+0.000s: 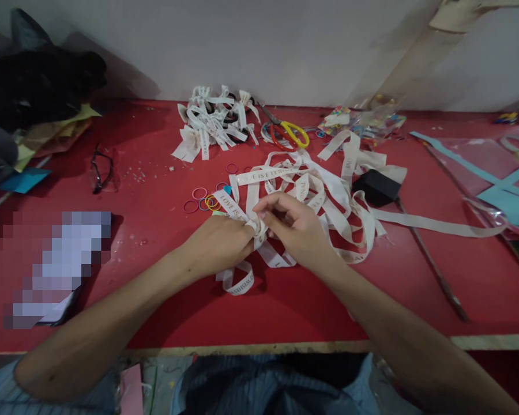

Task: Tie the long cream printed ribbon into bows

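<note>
My left hand (220,242) and my right hand (296,225) meet over the red table (155,300), both pinched on a folded bunch of cream printed ribbon (259,230). Loops of that ribbon hang below my left hand and trail to the right into a long loose tangle of ribbon (328,190). Small coloured rubber bands (205,200) lie just beyond my left hand. A pile of finished ribbon bows (214,124) sits at the back of the table.
Scissors with red and yellow handles (289,134) lie behind the tangle, next to a small black box (376,187). Black-framed glasses (100,168) lie at left, a phone (60,271) near the front left. Blue paper strips and plastic sleeves (493,173) occupy the right.
</note>
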### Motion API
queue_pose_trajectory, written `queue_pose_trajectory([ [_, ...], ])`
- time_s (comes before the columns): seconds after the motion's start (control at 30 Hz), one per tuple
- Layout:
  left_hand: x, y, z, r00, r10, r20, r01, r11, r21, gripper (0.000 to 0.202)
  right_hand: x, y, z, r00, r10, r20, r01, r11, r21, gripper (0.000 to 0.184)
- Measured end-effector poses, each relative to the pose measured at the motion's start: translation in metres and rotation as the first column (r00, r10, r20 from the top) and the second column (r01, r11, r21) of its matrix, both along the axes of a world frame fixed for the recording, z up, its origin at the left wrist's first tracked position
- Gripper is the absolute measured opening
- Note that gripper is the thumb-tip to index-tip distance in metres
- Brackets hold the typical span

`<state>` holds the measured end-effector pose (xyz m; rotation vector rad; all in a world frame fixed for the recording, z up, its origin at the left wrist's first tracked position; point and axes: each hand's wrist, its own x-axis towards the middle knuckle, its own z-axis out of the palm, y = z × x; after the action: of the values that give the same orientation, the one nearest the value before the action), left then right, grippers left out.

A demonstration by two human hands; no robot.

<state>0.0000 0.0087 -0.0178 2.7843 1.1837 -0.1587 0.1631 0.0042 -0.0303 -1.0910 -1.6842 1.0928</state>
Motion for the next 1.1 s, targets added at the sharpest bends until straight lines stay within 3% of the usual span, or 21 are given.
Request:
queue_pose_trajectory([
  [0.57,-0.0026,0.0007,-0.0030,0.999,-0.038,-0.007,0.038,0.999,0.030,0.025,0.0004,0.0009,-0.0003,0.999,0.021,0.033,-0.021,1.000,0.013,0.014],
  [1.1,-0.0056,-0.0006,-0.0067,0.985,-0.158,0.063,0.148,0.980,0.133,0.023,0.0008,0.0012,-0.0009,0.990,0.048,0.136,-0.054,0.998,0.041,0.014],
])
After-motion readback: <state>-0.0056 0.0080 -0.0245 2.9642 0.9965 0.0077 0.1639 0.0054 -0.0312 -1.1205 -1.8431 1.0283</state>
